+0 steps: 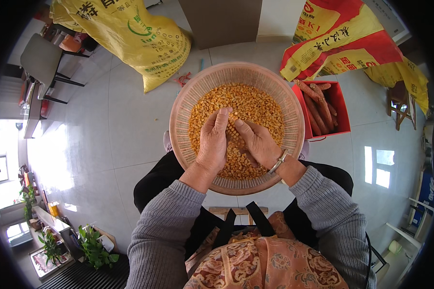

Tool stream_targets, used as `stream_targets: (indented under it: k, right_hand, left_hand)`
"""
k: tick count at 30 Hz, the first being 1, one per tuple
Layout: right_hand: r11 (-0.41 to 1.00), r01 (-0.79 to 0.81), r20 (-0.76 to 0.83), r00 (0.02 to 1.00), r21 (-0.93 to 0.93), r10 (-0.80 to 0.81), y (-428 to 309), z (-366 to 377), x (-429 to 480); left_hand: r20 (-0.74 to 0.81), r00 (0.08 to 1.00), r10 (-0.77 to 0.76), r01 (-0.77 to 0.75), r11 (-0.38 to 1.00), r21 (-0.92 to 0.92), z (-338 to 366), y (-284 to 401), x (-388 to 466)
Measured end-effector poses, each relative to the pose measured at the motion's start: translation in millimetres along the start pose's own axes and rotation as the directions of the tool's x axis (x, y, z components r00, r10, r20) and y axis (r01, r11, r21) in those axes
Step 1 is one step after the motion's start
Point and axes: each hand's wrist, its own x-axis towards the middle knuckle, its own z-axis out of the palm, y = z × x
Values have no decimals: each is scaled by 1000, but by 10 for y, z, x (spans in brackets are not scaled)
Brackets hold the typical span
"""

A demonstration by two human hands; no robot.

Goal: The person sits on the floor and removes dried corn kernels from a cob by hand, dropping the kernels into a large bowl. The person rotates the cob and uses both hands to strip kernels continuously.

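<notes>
Both hands are over a round pink plastic basket [184, 94] that holds many loose yellow corn kernels [253, 97]. Between them is an ear of dried corn [235, 130], partly hidden by the fingers. My left hand [215, 139] grips it from the left, thumb pointing up along it. My right hand [258, 142], with a metal bangle [278, 161] at the wrist, presses its thumb on the ear from the right. The lower end of the ear is hard to make out.
Right of the basket, a red box [343, 108] holds several bare reddish corncobs [316, 108]. A yellow woven sack [155, 47] lies at the upper left, a red and yellow bag [341, 43] at the upper right. Pink twine [182, 79] lies on the tiled floor near the basket.
</notes>
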Motion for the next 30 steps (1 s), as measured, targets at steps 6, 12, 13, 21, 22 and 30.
stream_targets:
  k: [6,12,13,21,22,30]
  right_hand:
    - [993,-46,27,999,108,43,-52,50,19]
    - [994,-57,-21,998,90,59,-35,63,9]
    - [994,-66,-28,997,83,68,-25,66,11]
    - [996,3,-3,1000,88,-3,63,100,105]
    - [998,27,5,1000,53,-28,64,89,110]
    - [998,-33,9,999,59,32,69,57,122]
  left_hand:
    - [-14,1000,15,-12,977,211,59,51,-40]
    - [-16,995,99,-95,982,165,53,-28,-36]
    - [-6,994,105,-103,984,147,46,-35,-29]
    - [34,998,61,-65,990,128,42,-52,-54]
    - [26,998,50,-53,992,115,48,-59,-57]
    - [-3,999,45,-44,997,68,79,-40,-78]
